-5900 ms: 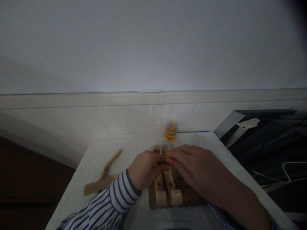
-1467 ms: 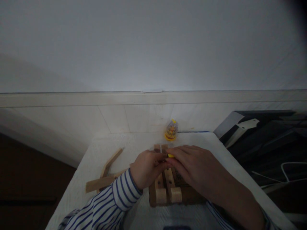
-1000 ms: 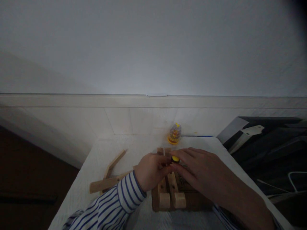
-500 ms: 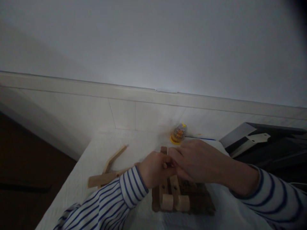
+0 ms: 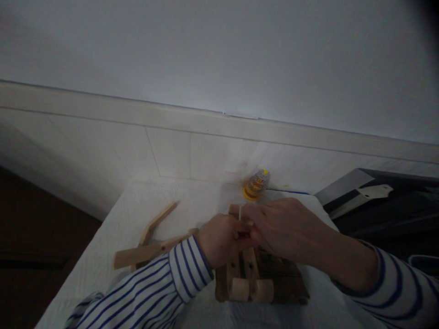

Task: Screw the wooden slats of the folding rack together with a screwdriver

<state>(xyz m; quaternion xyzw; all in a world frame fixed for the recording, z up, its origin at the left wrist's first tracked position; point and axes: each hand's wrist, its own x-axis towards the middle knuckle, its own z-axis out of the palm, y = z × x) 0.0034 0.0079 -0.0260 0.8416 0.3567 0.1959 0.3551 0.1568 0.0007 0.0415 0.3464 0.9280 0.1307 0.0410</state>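
On the white-covered table is a dark brown wooden base (image 5: 286, 285) with lighter wooden bars (image 5: 251, 265) and two rounded wooden blocks (image 5: 263, 290) at its near edge. My left hand (image 5: 221, 240) is over the base's left part, its fingers pinched together. From the other side my right hand (image 5: 274, 228) meets it, also closed, fingertips against the left fingers. A small pale round end shows between the fingertips, but I cannot make out what it belongs to. Both hands hide the upper part of the bars.
Left of my hands lie joined wooden pieces (image 5: 140, 256), one angled stick (image 5: 159, 219) among them. Behind the base stands a small clear container with a yellow base (image 5: 256, 185). A white panelled wall closes the back. Dark items with a pale wooden piece (image 5: 375, 192) stand at right.
The camera view has shifted a little, moving the wall edge upward in the picture. Both hands keep nearly the same place and pinch over the wooden base.
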